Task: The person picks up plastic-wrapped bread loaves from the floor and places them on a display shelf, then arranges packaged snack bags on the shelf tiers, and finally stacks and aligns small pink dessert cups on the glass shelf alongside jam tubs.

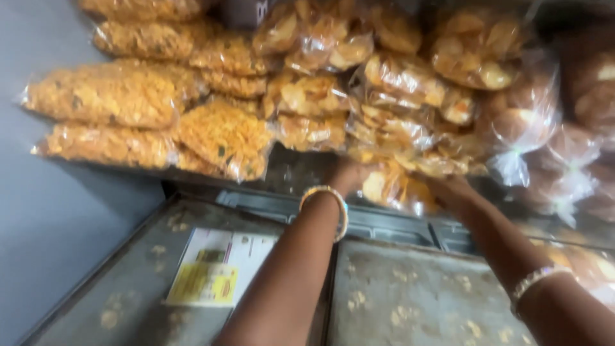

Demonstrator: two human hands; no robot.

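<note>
Gripped a clear bag of yellow chips [397, 187] between left hand [349, 176] and right hand [450, 192], low at the front of the stacked snack bags [307, 96], above the grey metal trays [410, 295], long axis roughly left-right; finger closure blurred, cannot tell.

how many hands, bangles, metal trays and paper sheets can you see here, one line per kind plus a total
hands: 2, left hand and right hand, both on a clear bag of yellow crisps
bangles: 2, left wrist bangle, right wrist bangle
metal trays: 2, left tray, right tray
paper sheets: 1, printed sheet
total: 7
</note>
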